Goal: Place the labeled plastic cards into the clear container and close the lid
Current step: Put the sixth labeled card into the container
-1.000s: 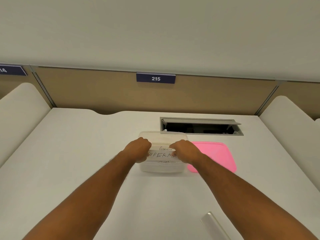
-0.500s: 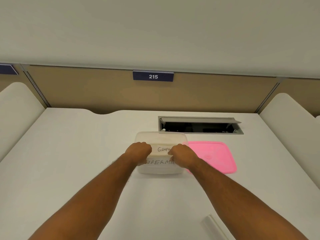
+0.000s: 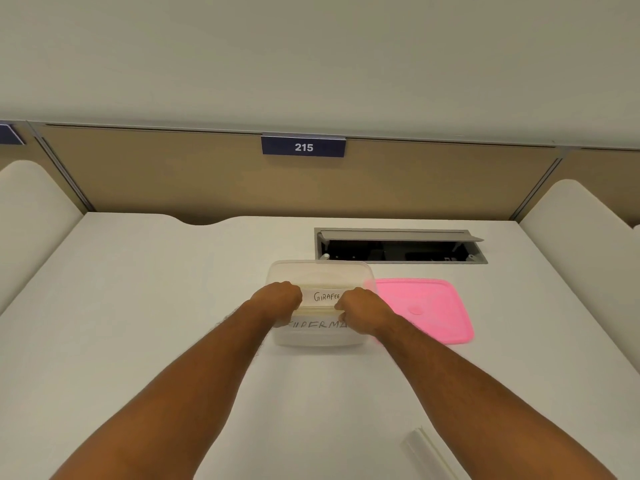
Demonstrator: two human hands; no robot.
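We grip the GIRAFEE card [image 3: 325, 296] with both hands, left [image 3: 277, 299] and right [image 3: 360, 308], fingers curled, over the container [image 3: 320, 270]; lid [image 3: 426, 310] right of it.

White desk [image 3: 145, 341] with a few things on it.
Near the centre sits a clear container [image 3: 320, 271]; touching it at 3 o'clock lies a pink lid [image 3: 429, 310], flat. At 1 o'clock from the container a cable hatch [image 3: 398, 245] stands open. A pale strip [image 3: 429, 452] lies at 5 o'clock, well apart.
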